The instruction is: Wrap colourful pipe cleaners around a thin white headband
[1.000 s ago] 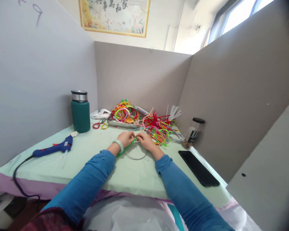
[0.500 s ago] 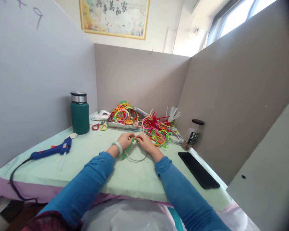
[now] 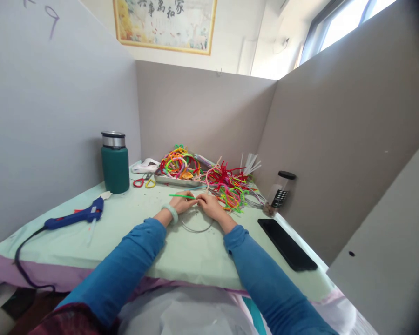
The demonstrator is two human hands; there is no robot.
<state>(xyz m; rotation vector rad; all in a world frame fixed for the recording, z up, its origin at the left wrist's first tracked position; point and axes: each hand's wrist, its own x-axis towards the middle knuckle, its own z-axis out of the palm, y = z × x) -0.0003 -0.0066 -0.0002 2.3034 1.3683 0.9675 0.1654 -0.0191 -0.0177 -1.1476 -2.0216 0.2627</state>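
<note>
My left hand (image 3: pixel 181 203), with a pale bangle at the wrist, pinches a bright green pipe cleaner (image 3: pixel 177 196). Its free end sticks out to the left over the fingers. My right hand (image 3: pixel 210 205) is closed close against the left, fingertips meeting. A thin grey wire hoop (image 3: pixel 196 231) hangs in a curve below both hands, its upper part hidden behind them. The right fingers appear to grip this hoop where the pipe cleaner meets it; the exact contact is too small to make out.
Behind the hands lie a metal tray (image 3: pixel 176 181) of coloured rings and a heap of pipe cleaners (image 3: pixel 230 186). At left are a blue glue gun (image 3: pixel 80 216), green flask (image 3: pixel 115 167) and scissors (image 3: pixel 145 183). A black phone (image 3: pixel 287 244) and clear jar (image 3: pixel 281 190) are at right.
The green pipe cleaner's free end has swung from pointing down toward me, below the hands, to pointing left above the left hand. Both hands stay nearly in place.
</note>
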